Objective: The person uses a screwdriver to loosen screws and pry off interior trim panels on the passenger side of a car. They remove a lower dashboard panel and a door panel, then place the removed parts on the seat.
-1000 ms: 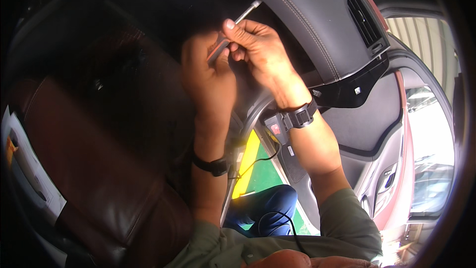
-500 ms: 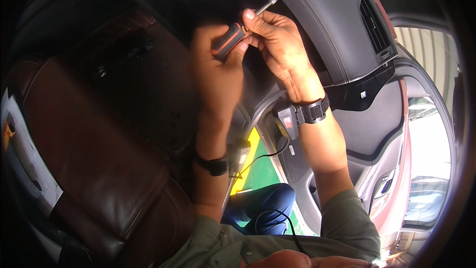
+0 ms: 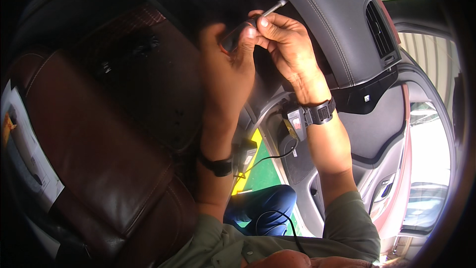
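Observation:
Both my hands are raised under the dark dashboard [image 3: 317, 15] of a car. My left hand [image 3: 225, 67] grips the dark handle of a small screwdriver-like tool [image 3: 238, 32]. My right hand [image 3: 282, 39] pinches the thin silver metal shaft [image 3: 274, 8] of that tool between thumb and fingertips, its tip pointing up and right toward the dashboard. Each wrist wears a dark band, with a small device and cable at the right wrist [image 3: 310, 114].
A brown leather car seat [image 3: 99, 139] fills the left side. The open door with its grey trim panel [image 3: 382, 134] and an air vent [image 3: 379, 32] lie at the right. Green and yellow floor [image 3: 258, 168] shows below, with my blue-trousered knee [image 3: 263, 208].
Both hands, with the tool, have shifted up and to the right in view. The grip on the tool stays the same.

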Motion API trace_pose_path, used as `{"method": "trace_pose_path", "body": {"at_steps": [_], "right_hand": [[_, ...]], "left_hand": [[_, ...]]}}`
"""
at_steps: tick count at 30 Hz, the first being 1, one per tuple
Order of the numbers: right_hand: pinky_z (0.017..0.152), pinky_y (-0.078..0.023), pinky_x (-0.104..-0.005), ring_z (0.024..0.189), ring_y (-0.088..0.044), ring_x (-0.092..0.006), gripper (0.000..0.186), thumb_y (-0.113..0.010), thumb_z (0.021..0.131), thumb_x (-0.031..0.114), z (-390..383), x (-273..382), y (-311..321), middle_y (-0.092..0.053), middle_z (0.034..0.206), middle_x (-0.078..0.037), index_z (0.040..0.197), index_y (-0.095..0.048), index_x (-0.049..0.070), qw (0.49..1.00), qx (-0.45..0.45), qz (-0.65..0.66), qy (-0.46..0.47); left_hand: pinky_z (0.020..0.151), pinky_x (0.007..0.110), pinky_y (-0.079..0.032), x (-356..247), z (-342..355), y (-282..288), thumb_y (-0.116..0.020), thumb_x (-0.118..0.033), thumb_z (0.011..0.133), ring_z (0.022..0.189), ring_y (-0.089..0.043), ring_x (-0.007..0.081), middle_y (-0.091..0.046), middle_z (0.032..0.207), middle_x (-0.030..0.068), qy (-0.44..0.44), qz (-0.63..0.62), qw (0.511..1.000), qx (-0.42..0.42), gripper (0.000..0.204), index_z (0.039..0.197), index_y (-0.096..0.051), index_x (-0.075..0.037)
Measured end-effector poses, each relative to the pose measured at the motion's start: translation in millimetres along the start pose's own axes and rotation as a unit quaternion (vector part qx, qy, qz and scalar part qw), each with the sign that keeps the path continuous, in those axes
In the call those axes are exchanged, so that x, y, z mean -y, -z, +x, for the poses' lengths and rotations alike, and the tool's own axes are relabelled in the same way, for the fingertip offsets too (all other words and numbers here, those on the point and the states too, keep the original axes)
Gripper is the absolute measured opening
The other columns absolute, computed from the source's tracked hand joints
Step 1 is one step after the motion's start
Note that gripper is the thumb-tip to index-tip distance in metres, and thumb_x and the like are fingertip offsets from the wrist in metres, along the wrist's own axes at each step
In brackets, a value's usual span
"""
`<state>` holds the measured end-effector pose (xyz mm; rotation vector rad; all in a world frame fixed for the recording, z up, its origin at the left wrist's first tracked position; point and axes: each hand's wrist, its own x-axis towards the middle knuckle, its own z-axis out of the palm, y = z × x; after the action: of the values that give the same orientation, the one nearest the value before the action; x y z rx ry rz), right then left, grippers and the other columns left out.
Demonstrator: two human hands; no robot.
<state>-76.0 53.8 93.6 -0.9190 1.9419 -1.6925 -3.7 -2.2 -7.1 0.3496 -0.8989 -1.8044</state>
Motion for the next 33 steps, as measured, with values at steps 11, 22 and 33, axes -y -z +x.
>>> {"method": "trace_pose_path", "body": {"at_steps": [11,22,33], "right_hand": [[0.078,-0.059,-0.0282,0.081,-0.069,-0.0156,0.022,-0.073,0.098,0.019,3,-6,2,-0.072,0.092,-0.009,0.093,-0.071,-0.002,1.000,0.014,0.021,-0.013],[0.081,-0.059,-0.0292,0.084,-0.070,-0.0163,0.023,-0.074,0.097,0.019,5,1,-1,-0.072,0.091,-0.010,0.099,-0.070,-0.003,0.999,0.004,-0.018,-0.028],[0.091,-0.058,-0.0332,0.091,-0.071,-0.0184,0.024,-0.073,0.098,0.018,3,2,-9,-0.073,0.096,-0.011,0.105,-0.069,-0.004,0.998,0.005,-0.015,-0.053]], "left_hand": [[0.075,0.033,-0.055,-6,2,2,-0.075,-0.005,0.093,0.087,-0.071,0.0264,-0.069,0.097,0.0135,-0.028,-0.074,0.996,0.039,0.023,0.109,-0.059,0.000],[0.075,0.028,-0.054,3,2,-2,-0.075,0.005,0.089,0.080,-0.063,0.0144,-0.065,0.099,0.0092,-0.132,0.014,0.991,0.010,0.026,0.110,-0.059,-0.001],[0.072,0.030,-0.051,3,6,3,-0.073,-0.001,0.093,0.082,-0.063,0.0166,-0.066,0.097,0.0086,-0.185,0.053,0.981,-0.007,0.021,0.110,-0.061,-0.002]]}}
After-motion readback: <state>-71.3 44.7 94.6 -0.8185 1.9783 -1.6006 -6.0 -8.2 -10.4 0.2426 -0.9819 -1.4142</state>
